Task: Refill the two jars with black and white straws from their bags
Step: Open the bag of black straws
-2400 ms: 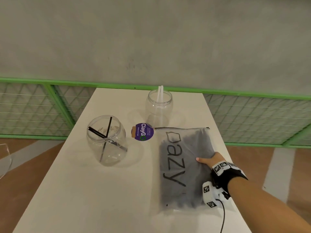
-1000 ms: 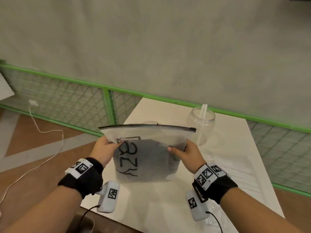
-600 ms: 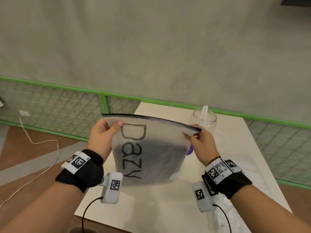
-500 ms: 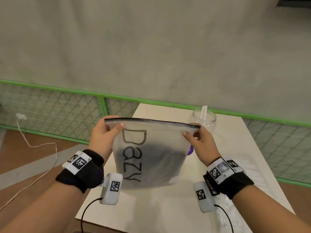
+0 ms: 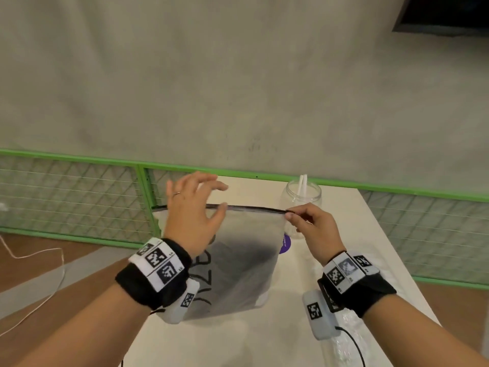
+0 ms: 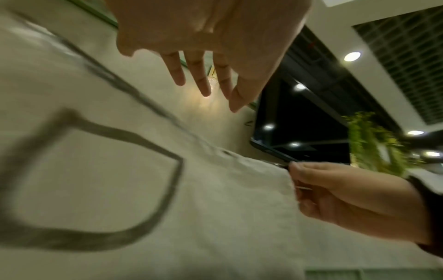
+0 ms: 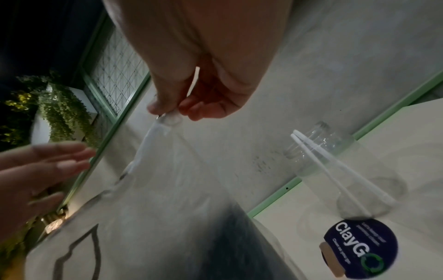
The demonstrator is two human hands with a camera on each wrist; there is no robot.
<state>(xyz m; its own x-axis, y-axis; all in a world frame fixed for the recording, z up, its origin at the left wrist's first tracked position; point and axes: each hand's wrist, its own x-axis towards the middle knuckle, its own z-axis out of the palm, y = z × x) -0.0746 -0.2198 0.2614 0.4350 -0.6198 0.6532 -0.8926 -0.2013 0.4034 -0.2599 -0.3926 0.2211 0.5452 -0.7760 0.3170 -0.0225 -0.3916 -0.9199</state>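
A frosted zip bag [image 5: 243, 260] marked with black letters stands upright on the white table [image 5: 370, 247]; dark straws show through it. My right hand [image 5: 292, 217] pinches the right end of its black zip edge [image 5: 254, 208]. My left hand [image 5: 193, 213] hovers at the left part of that edge with its fingers spread and straight, holding nothing. In the left wrist view the left fingers [image 6: 203, 79] are off the bag [image 6: 120, 189]. A clear jar [image 5: 301, 197] with two white straws [image 5: 302, 185] stands behind the right hand. The other jar is hidden.
A purple round ClayGo sticker [image 7: 359, 246] lies on the table next to the white-straw jar [image 7: 335, 157]. A clear plastic bag [image 5: 346, 343] lies at the near right edge. A green mesh railing [image 5: 79, 197] runs behind the table, with floor to the left.
My left hand has let go of the bag's top left corner and lifted with fingers spread. My right hand now pinches the very end of the zip edge. The bag still stands upright.
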